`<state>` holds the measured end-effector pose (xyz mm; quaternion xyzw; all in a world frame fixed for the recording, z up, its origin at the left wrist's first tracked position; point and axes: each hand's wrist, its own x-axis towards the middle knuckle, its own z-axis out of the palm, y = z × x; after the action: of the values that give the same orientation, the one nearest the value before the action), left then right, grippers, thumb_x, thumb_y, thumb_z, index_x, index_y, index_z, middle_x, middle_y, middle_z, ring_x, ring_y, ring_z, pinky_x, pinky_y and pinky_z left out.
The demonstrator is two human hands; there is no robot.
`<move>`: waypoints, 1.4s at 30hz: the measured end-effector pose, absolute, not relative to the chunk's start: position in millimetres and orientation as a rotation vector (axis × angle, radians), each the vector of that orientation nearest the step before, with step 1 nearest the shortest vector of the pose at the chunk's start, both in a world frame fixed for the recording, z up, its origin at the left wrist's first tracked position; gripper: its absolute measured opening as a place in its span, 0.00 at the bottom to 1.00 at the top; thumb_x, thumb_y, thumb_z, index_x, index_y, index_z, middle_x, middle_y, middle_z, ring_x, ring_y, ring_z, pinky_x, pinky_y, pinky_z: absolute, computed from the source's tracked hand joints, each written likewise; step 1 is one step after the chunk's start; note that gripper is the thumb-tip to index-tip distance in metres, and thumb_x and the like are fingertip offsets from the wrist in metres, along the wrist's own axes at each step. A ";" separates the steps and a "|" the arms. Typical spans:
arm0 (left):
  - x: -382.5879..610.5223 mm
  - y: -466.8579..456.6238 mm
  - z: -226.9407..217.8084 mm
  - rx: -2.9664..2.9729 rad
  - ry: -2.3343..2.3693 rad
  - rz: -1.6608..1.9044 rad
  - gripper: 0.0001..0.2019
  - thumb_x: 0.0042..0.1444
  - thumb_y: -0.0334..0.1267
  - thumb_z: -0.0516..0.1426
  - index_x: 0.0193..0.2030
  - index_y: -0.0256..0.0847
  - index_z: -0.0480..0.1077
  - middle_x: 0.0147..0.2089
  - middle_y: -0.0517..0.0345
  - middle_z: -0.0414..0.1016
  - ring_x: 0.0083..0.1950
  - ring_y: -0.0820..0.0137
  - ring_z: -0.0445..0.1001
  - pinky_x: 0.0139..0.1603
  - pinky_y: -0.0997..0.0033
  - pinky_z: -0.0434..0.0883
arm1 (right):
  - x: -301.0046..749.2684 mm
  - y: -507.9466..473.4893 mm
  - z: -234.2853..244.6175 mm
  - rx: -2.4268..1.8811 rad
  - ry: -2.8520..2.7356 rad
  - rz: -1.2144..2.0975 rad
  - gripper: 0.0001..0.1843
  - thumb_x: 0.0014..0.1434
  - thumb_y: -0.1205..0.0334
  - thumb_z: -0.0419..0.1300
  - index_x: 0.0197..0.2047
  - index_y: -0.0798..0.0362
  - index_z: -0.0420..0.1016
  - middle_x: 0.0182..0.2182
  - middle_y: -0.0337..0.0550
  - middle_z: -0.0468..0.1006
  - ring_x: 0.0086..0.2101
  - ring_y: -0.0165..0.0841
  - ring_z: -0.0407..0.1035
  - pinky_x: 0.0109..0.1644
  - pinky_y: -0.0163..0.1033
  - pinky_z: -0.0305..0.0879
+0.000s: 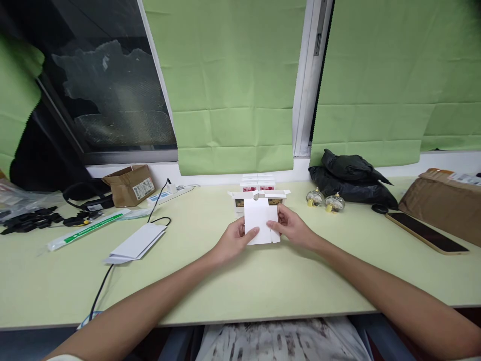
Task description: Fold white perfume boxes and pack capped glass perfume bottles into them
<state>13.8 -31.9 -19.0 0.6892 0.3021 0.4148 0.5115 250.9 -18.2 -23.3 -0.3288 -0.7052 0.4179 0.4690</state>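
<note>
1. You are holding a small white carton (261,218) between both hands near the middle of the pale green table (263,286), its top flaps standing open.
2. Your left hand (235,240) is gripping the carton's left edge, thumb lying across its front face.
3. Your right hand (291,226) is gripping the right edge, thumb pressing on the front.
4. Just beyond your hands, a row of similar boxes (258,184) is standing against the wall.
5. Further right of your right hand, two small clear gauges (325,199) are sitting in front of a black bag (349,178); a phone (426,231) is lying well apart.
6. Left of your left hand, folded white sheets (137,243) are lying beside a black cable (101,286).
</note>
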 end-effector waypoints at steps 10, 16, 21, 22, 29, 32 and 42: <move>15.1 -33.6 -18.4 1.688 0.739 1.011 0.29 0.62 0.52 0.65 0.64 0.40 0.69 0.62 0.43 0.78 0.58 0.53 0.79 0.57 0.54 0.77 | 250.1 -21.3 -21.9 -0.865 -1.792 0.850 0.19 0.64 0.45 0.67 0.48 0.51 0.74 0.36 0.40 0.75 0.35 0.35 0.67 0.38 0.41 0.66; 13.7 -29.2 -19.6 1.630 0.704 0.914 0.28 0.64 0.53 0.63 0.64 0.39 0.71 0.61 0.43 0.79 0.59 0.53 0.79 0.60 0.52 0.74 | 252.4 -16.8 -21.4 -0.813 -1.729 1.076 0.23 0.63 0.45 0.67 0.52 0.51 0.70 0.43 0.46 0.80 0.39 0.38 0.74 0.41 0.42 0.70; 13.1 -27.9 -22.3 1.686 0.753 0.769 0.27 0.63 0.55 0.63 0.61 0.38 0.74 0.56 0.43 0.82 0.55 0.54 0.80 0.53 0.58 0.75 | 264.2 -12.8 -19.7 -0.972 -1.790 1.337 0.31 0.61 0.46 0.69 0.58 0.48 0.61 0.34 0.38 0.80 0.27 0.30 0.69 0.29 0.35 0.61; 12.7 -29.1 -22.0 1.734 0.791 0.760 0.27 0.63 0.56 0.63 0.59 0.38 0.75 0.53 0.44 0.83 0.51 0.55 0.81 0.49 0.61 0.75 | 268.4 -11.9 -18.3 -1.018 -1.829 1.352 0.31 0.61 0.46 0.69 0.58 0.48 0.62 0.31 0.36 0.79 0.25 0.29 0.66 0.27 0.34 0.59; 5.1 -36.0 -14.9 2.232 1.266 0.675 0.24 0.67 0.62 0.53 0.42 0.43 0.78 0.28 0.58 0.77 0.28 0.65 0.71 0.29 0.68 0.59 | 303.8 -10.8 3.5 -1.479 -2.141 1.168 0.30 0.60 0.42 0.67 0.56 0.51 0.67 0.25 0.37 0.78 0.23 0.33 0.67 0.25 0.36 0.57; 1.1 -32.9 -10.0 2.350 1.369 0.577 0.24 0.69 0.61 0.51 0.40 0.44 0.77 0.29 0.57 0.78 0.31 0.63 0.73 0.32 0.67 0.60 | 314.1 -12.1 12.1 -1.646 -2.288 1.005 0.29 0.64 0.37 0.60 0.54 0.52 0.68 0.26 0.41 0.81 0.25 0.35 0.70 0.28 0.37 0.60; -72.8 -2.6 53.2 2.390 1.936 0.054 0.22 0.69 0.55 0.48 0.45 0.42 0.76 0.47 0.40 0.83 0.44 0.51 0.81 0.42 0.61 0.68 | 307.1 -4.6 11.0 -1.830 -2.259 0.046 0.27 0.74 0.41 0.46 0.35 0.51 0.73 0.35 0.52 0.81 0.34 0.41 0.74 0.34 0.39 0.53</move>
<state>-72.8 -2.6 53.2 0.7765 0.6290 0.0174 0.0327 307.1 -4.6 11.0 -0.6251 -0.7716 0.0157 0.1168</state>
